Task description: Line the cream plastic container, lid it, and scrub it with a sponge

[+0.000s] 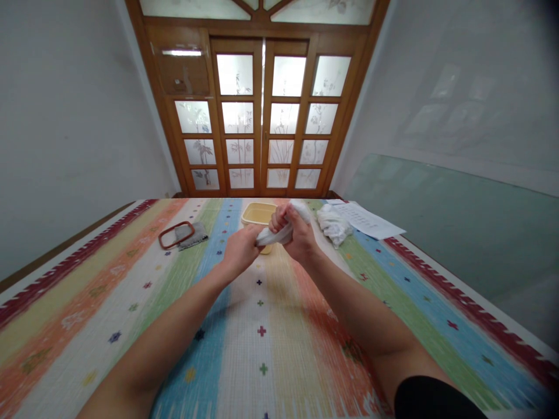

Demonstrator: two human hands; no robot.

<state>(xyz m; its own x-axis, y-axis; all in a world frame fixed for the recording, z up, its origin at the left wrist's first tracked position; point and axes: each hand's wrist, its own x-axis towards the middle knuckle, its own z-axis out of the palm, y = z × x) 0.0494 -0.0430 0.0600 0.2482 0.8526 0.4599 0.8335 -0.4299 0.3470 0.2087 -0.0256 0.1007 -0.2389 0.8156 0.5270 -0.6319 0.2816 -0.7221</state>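
Observation:
A white cloth (275,237) is stretched and twisted between my two hands, held up over the table. My left hand (243,249) is closed round its left end. Higher and to the right, my right hand (297,231) is wrapped round the other part, and a bunched end sticks out above the fist. Just behind the hands stands a cream-yellow plastic basin (257,214), partly hidden by them. A crumpled white cloth (333,224) lies on the table to the right of my right hand.
The table wears a striped, multicoloured tablecloth (262,349). At left, a reddish-brown rectangular frame (159,240) overlaps a grey cloth (196,234). Printed paper sheets (371,221) lie at the right back. Beyond the table are wooden glazed doors (261,145), with walls on both sides.

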